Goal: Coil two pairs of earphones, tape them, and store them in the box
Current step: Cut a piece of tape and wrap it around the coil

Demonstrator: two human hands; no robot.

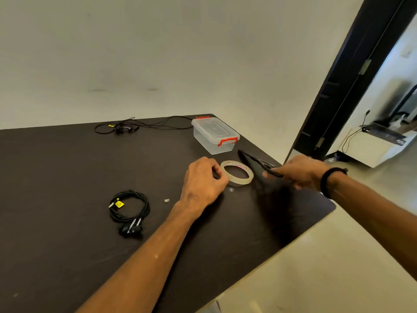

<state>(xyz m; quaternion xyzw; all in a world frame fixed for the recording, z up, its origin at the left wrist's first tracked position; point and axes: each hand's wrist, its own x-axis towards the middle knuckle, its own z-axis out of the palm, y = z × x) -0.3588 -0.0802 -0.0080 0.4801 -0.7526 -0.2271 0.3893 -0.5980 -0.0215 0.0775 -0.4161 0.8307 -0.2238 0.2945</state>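
Left hand (204,179) pinching tape roll (237,172) near counter (67,168) right edge, right hand (302,171) gripping black scissors (255,161) beside it, lidded box (215,135) at far right corner, coiled earphones (129,210) mid-counter, uncoiled earphones (121,127) along far edge.

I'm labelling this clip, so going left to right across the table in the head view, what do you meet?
Coiled earphones → small white scrap → left hand → tape roll → right hand holding black scissors. The uncoiled earphones and the box lie farther back.
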